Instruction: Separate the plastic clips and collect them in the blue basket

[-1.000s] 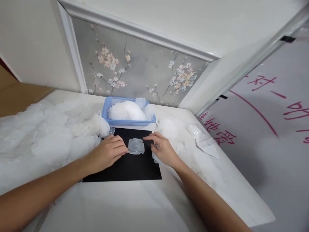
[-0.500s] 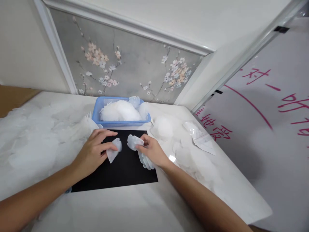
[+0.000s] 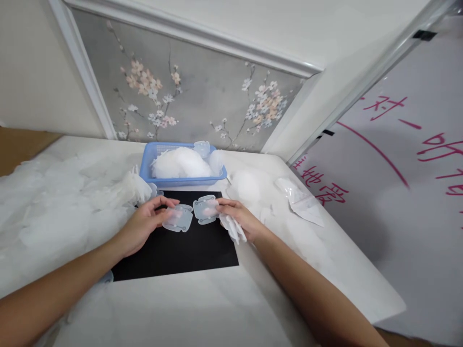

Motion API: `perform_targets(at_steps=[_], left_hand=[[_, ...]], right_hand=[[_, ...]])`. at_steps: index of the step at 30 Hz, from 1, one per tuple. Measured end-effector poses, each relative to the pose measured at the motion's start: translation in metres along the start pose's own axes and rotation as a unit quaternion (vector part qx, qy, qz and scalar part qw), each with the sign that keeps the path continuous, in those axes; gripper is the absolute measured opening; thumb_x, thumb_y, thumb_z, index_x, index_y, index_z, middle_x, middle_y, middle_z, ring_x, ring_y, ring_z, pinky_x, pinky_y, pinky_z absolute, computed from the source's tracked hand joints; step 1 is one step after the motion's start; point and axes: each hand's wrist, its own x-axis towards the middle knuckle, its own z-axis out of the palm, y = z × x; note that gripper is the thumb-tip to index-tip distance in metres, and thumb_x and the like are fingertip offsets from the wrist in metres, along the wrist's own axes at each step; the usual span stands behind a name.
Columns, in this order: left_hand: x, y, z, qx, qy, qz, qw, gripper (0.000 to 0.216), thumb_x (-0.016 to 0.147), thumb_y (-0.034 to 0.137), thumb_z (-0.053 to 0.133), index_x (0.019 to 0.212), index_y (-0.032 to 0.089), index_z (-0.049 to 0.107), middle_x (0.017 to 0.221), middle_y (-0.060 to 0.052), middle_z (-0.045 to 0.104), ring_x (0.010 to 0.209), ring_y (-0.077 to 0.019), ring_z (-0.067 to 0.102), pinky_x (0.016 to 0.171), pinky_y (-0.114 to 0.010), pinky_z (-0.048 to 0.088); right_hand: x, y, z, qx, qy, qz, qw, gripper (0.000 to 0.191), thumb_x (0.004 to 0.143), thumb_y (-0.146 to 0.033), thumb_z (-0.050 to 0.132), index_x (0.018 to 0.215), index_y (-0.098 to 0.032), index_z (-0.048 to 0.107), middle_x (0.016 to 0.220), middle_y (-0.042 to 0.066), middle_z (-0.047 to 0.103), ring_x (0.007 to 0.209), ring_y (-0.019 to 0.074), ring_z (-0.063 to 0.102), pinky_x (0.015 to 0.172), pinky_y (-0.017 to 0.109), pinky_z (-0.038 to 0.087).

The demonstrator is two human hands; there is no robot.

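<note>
Over a black mat (image 3: 181,255) on the white table, my left hand (image 3: 144,224) pinches a clear, rounded plastic piece (image 3: 178,218) by its left edge. My right hand (image 3: 237,219) holds a second clear plastic piece (image 3: 205,210) by its right edge, the two pieces side by side and nearly touching. Under the right palm a small stack of similar clear pieces (image 3: 233,229) is tucked against the fingers.
A blue basket (image 3: 150,168) heaped with white translucent pieces stands behind the mat. Large piles of the same white pieces (image 3: 54,212) cover the table's left side, smaller ones (image 3: 249,185) and a plastic bag (image 3: 302,200) lie at right. A whiteboard with red writing (image 3: 398,159) leans at right.
One second ago a single clear piece lay flat on the mat between my hands. Now each hand holds one clear piece and the two are held up flat, side by side.
</note>
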Motion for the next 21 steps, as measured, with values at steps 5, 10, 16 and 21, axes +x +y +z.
perform_targets(at_steps=[5, 10, 16, 21], left_hand=[[-0.0003, -0.0035, -0.0014, 0.021, -0.004, 0.033, 0.999, 0.055, 0.064, 0.026, 0.079, 0.115, 0.026, 0.058, 0.132, -0.008, 0.062, 0.103, -0.0232, 0.067, 0.080, -0.035, 0.057], [-0.0010, -0.0010, -0.0007, 0.021, -0.028, 0.002, 0.999, 0.045, 0.070, 0.026, 0.075, 0.113, 0.024, 0.063, 0.113, -0.006, 0.072, 0.100, -0.0220, 0.068, 0.087, -0.036, 0.054], [-0.0002, -0.0003, -0.0024, -0.034, -0.019, -0.025, 0.999, 0.040, 0.070, 0.017, 0.069, 0.108, 0.025, 0.068, 0.110, -0.003, 0.072, 0.102, -0.0206, 0.068, 0.088, -0.034, 0.055], [0.0007, 0.0008, -0.0030, -0.062, -0.017, -0.033, 0.997, 0.042, 0.068, 0.015, 0.068, 0.108, 0.025, 0.068, 0.106, -0.003, 0.073, 0.100, -0.0206, 0.068, 0.086, -0.033, 0.056]], right_hand=[[-0.0018, -0.0011, -0.0001, 0.030, -0.010, -0.001, 0.999, 0.036, 0.066, -0.034, 0.081, 0.096, -0.018, 0.069, 0.046, -0.009, 0.045, 0.037, 0.0058, 0.032, 0.036, 0.019, 0.027], [-0.0021, 0.0002, -0.0005, 0.036, -0.016, -0.002, 0.999, 0.033, 0.067, -0.034, 0.081, 0.093, -0.019, 0.068, 0.047, -0.009, 0.047, 0.038, 0.0055, 0.034, 0.036, 0.018, 0.027], [-0.0036, -0.0009, -0.0001, 0.027, -0.024, 0.001, 0.999, 0.030, 0.067, -0.034, 0.081, 0.089, -0.020, 0.065, 0.048, -0.008, 0.048, 0.038, 0.0055, 0.035, 0.037, 0.018, 0.027], [-0.0058, -0.0017, 0.0002, 0.004, -0.029, 0.005, 1.000, 0.030, 0.068, -0.035, 0.080, 0.087, -0.021, 0.062, 0.046, -0.010, 0.045, 0.036, 0.0059, 0.033, 0.036, 0.018, 0.024]])
